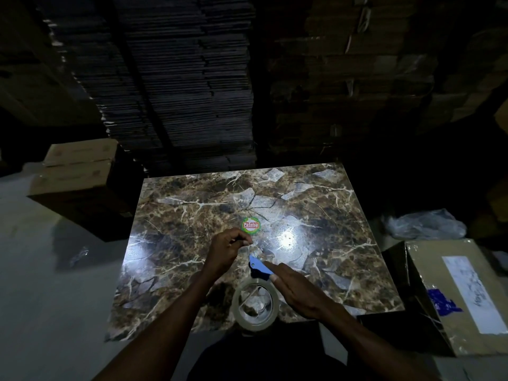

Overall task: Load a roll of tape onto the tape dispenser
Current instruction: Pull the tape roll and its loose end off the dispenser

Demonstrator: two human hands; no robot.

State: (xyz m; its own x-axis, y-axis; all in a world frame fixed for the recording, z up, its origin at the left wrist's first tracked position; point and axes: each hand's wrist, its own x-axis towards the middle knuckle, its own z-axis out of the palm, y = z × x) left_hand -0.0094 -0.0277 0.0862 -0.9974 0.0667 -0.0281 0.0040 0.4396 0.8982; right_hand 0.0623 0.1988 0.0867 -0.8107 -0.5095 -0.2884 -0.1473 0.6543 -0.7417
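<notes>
Dim storeroom, glossy marble-patterned tabletop (316, 204) under a bright glare patch.

Left hand (226, 250): fingers curled in, thumb and fingertips (246, 239) pinched together on something thin and clear — probably the free end of the tape, though it is too faint to be sure. A round green-and-red sticker (250, 225) sits on the tabletop just beyond those fingertips.

Right hand (298, 288): fingers extended and laid flat along the blue tape dispenser (259, 266), pressing on it rather than wrapping it; whether the thumb grips underneath cannot be told. The dispenser's blue front end pokes out past the right fingertips, pointing toward the left hand's pinch, and lies between the two hands.

Roll of tape (255, 305): clear, open core visible, sitting at the near edge of the tabletop, just beside the heel of the right hand and directly below the dispenser's blue part — whether it is seated on the dispenser's hub cannot be told.

Right of the right hand, off the tabletop: a cardboard box (453, 295) with a white label.
</notes>
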